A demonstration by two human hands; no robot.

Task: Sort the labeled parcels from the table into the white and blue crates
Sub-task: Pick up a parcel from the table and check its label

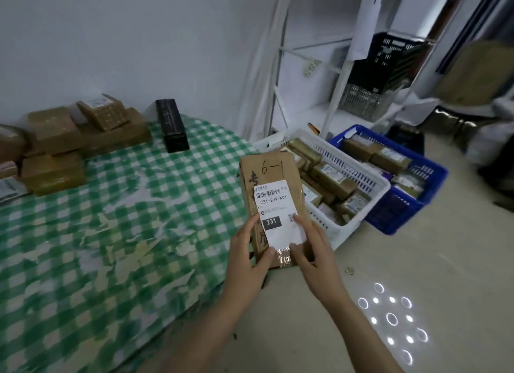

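I hold a flat brown cardboard parcel (274, 172) upright over the table's right edge. It bears a handwritten "6-1" and a white label reading "231-239-K01". My left hand (249, 257) grips its lower left edge, thumb on the front. My right hand (314, 250) grips its lower right edge, thumb near the label's bottom. Just behind the parcel on the floor stands the white crate (358, 178), holding several brown parcels. The blue crate (434, 172) sits to its right, also filled with parcels.
The table (125, 219) has a green checked cloth. Several brown parcels (55, 150) and a black box (171, 125) lie along its far left side by the wall. A white shelf frame (338, 75) with dark baskets stands behind the crates. Bare floor lies at lower right.
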